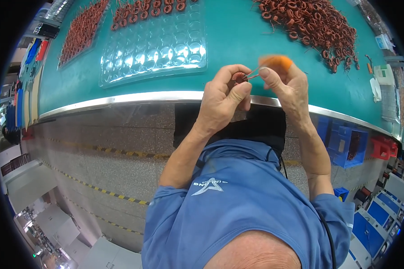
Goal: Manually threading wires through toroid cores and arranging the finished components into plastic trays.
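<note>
coil (239, 77) in left hand (222, 97)

And we're on a factory workshop floor, folks! A long green worktop (233, 36) carries a great heap of red-brown wire-wound coils (307, 27) and a clear pocketed tray (152, 49); below, yellow-and-black striped tape (155, 155) marks the speckled floor (134, 177), and over right sit a blue bin (337, 156) and a red bin (384, 148)!
</note>
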Demonstrator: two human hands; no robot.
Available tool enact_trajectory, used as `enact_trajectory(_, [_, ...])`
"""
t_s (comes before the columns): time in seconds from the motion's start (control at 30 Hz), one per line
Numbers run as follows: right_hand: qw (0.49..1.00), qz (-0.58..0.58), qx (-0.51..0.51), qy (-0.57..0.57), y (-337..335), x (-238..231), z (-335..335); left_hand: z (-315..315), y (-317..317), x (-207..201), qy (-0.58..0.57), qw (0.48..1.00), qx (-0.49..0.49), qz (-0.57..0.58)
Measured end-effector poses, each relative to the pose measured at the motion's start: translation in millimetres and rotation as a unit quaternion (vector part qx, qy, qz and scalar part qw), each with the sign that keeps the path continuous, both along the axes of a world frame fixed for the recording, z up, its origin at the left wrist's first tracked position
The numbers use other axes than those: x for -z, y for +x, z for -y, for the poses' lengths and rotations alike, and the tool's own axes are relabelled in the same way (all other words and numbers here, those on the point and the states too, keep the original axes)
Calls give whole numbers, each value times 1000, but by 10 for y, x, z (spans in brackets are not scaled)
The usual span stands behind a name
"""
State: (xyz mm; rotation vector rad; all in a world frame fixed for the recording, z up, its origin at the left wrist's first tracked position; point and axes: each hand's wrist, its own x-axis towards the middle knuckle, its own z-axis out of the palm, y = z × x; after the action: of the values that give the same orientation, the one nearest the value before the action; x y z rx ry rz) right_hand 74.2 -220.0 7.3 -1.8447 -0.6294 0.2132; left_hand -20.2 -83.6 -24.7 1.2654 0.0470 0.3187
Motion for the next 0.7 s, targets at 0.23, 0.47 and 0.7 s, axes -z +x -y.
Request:
enact_trajectory(0.23, [988,-135,-70,4,-22,-2,-64,-125,-137,35,18,996,23,-88])
enact_trajectory(0.47, [972,-208,-68,88,37,277,267,38,-160,-25,70,997,26,21])
enact_trajectory(0.7, [989,-26,-92,114,43,363,206,150,-174,-88,-72,997,-25,1])
